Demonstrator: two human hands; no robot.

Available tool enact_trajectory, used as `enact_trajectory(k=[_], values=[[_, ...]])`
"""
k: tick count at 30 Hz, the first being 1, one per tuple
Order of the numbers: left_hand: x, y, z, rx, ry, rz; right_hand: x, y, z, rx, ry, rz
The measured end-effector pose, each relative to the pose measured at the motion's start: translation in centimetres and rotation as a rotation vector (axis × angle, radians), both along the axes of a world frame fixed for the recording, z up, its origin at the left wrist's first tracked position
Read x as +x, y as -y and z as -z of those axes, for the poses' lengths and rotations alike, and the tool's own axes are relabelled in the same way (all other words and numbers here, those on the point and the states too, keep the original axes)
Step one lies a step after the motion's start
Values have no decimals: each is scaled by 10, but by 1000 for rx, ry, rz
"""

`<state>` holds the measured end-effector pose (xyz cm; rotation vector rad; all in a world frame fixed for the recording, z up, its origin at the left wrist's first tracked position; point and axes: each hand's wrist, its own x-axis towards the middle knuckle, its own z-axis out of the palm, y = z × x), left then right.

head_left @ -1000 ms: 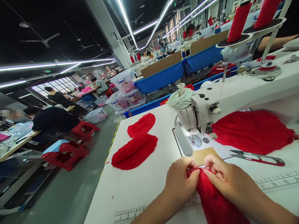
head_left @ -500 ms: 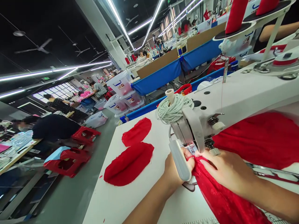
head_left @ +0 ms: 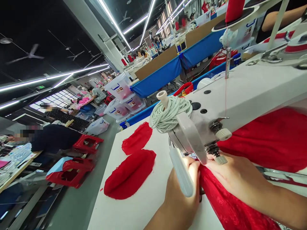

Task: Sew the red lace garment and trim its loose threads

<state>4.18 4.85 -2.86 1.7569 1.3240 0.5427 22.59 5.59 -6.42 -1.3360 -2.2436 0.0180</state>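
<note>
Left hand [head_left: 176, 198] and right hand [head_left: 231, 171] sit farther forward than a second ago, at the sewing machine [head_left: 247, 88] — both pinching one red cloth [head_left: 231, 203], forearms [head_left: 164, 214] converging — which trails toward five o'clock. Two red pieces [head_left: 130, 177] lie at nine o'clock, one larger red piece [head_left: 271, 142] at two.

Can't see all the red lacy cloth [head_left: 225, 195], tbh: cropped below, hidden up top behind white metal sewing-machine head [head_left: 200, 124].
</note>
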Motion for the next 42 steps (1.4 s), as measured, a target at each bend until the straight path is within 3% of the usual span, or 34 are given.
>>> enact_trajectory(k=[1, 4, 7, 10, 16, 19, 25, 35, 42], values=[[-3, 5, 8, 82, -42, 47, 0, 0, 2, -1, -14, -6], [-13, 16, 35, 719, -435, 237, 1, -2, 6, 10, -53, -5], [-18, 20, 54, 897, -660, 228, 1, -4, 7, 43, -32, 1], [-17, 19, 55, 928, -721, 229, 1, -4, 6, 117, -7, 10], [-13, 13, 42, 1029, -672, 256, -1, -4, 0, 159, -21, 32], [-14, 13, 44, 1024, -659, 257, -1, -4, -1, 193, -13, 40], [-17, 15, 53, 950, -678, 269, 0, -4, 2, 141, 10, 38], [-12, 11, 43, 973, -631, 264, -2, -6, -2, 129, -20, 77], [-10, 9, 42, 1002, -621, 243, -2, -7, 7, 74, -58, 108]])
